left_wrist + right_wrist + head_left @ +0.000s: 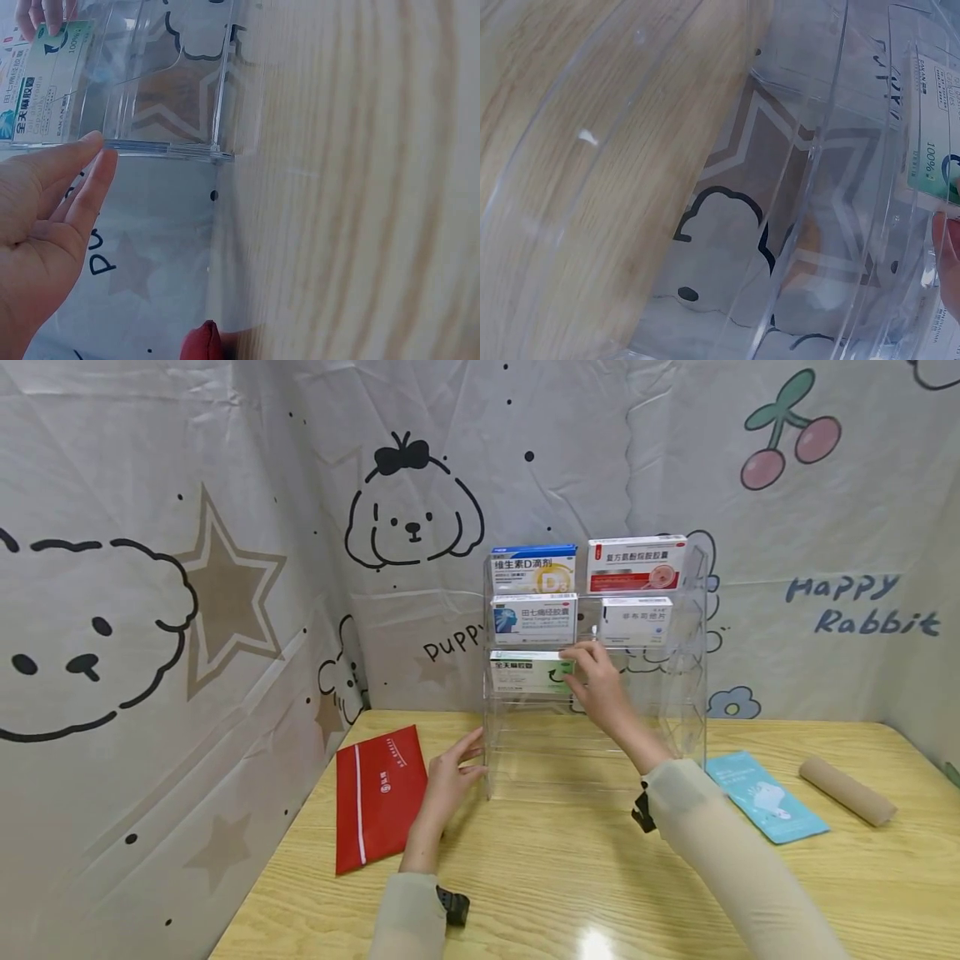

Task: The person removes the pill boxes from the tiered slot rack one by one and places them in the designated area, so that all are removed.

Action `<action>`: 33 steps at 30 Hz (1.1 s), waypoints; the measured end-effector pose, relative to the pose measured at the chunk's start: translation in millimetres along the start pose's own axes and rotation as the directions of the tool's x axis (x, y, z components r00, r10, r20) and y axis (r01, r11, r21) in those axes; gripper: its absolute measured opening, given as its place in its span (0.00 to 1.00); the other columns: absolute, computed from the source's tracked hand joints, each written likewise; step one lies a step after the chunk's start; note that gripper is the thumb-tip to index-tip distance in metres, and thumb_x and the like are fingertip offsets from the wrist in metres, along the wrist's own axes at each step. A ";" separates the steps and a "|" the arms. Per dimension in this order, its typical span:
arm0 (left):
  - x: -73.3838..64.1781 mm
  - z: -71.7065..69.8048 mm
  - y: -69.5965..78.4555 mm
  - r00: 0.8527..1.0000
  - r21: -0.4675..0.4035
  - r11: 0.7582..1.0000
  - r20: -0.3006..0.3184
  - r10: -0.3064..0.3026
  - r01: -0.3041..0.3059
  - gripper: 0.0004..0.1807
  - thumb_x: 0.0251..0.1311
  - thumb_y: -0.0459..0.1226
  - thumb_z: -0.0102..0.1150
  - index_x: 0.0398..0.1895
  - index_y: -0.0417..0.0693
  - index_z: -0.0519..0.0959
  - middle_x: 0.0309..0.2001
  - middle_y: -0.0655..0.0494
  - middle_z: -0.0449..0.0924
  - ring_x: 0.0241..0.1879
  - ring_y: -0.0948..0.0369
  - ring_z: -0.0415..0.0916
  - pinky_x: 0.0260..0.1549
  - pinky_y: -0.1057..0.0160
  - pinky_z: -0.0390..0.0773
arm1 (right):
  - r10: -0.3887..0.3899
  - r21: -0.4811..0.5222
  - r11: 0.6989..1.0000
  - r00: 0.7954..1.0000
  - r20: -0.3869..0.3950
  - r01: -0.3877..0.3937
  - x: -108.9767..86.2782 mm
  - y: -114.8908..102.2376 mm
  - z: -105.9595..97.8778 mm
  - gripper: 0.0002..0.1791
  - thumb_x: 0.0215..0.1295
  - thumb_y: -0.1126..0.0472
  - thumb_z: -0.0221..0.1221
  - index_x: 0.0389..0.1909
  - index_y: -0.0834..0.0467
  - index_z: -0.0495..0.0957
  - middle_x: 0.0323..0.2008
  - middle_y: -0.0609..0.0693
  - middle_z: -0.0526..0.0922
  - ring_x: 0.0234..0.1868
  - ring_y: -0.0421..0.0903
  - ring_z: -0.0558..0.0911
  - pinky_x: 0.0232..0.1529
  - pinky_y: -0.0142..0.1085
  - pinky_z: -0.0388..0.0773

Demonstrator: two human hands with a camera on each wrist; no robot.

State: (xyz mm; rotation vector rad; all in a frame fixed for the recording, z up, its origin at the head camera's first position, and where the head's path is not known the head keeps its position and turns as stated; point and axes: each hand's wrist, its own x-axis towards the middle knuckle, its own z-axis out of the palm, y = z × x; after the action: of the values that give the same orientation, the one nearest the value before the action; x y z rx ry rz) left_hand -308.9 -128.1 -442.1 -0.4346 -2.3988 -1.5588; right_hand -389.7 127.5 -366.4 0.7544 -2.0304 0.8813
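A clear acrylic display rack (592,727) stands on the table with medicine boxes on its upper tiers. On the third tier at the left sits a white and green medicine box (528,672); my right hand (600,685) pinches its right end. Close by in the right wrist view, a fingertip (946,232) touches the box's green end (934,150). My left hand (446,777) touches the rack's left side panel with fairly straight fingers, also seen in the left wrist view, where the thumb (71,154) lies near the panel's edge.
Above are a blue-and-white box (534,568), a red-and-white box (637,564), a box with a blue head picture (535,620) and a white box (636,622). A red pouch (382,797) lies left; a teal packet (768,797) and brown roll (847,791) lie right.
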 end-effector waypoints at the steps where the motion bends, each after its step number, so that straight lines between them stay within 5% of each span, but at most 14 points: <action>1: 0.0 0.0 -0.1 1.000 0.005 1.000 0.002 -0.001 0.001 0.35 0.53 0.21 0.64 0.68 0.41 0.70 0.62 0.39 0.76 0.56 0.44 0.80 0.48 0.61 0.85 | 0.009 0.004 1.000 1.000 -0.002 -0.009 -0.1 0.0 0.2 0.19 0.53 0.76 0.66 0.47 0.67 0.78 0.48 0.66 0.76 0.36 0.56 0.80 0.40 0.47 0.84; 17: -0.4 -0.1 -0.6 1.000 0.017 1.000 0.005 -0.004 0.004 0.35 0.54 0.22 0.64 0.68 0.42 0.70 0.63 0.40 0.75 0.56 0.45 0.80 0.48 0.61 0.85 | 0.111 0.081 0.990 0.994 0.014 -0.112 3.3 0.3 0.5 0.16 0.52 0.78 0.65 0.44 0.68 0.79 0.46 0.65 0.75 0.39 0.56 0.79 0.44 0.45 0.87; 33: 1.1 -0.7 -4.7 1.000 -0.010 1.000 0.003 0.005 -0.005 0.35 0.53 0.21 0.64 0.67 0.42 0.71 0.62 0.40 0.76 0.55 0.45 0.81 0.47 0.61 0.85 | 0.077 0.112 0.991 0.996 -0.045 -0.072 5.4 0.4 -2.7 0.17 0.51 0.80 0.65 0.43 0.69 0.79 0.45 0.64 0.76 0.40 0.55 0.80 0.44 0.42 0.87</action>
State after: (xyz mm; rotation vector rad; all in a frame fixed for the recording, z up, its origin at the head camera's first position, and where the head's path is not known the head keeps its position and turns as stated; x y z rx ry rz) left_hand -311.6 -130.4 -445.3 -0.4452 -2.3914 -1.5691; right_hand -391.7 128.7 -360.8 0.7133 -1.9903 1.0524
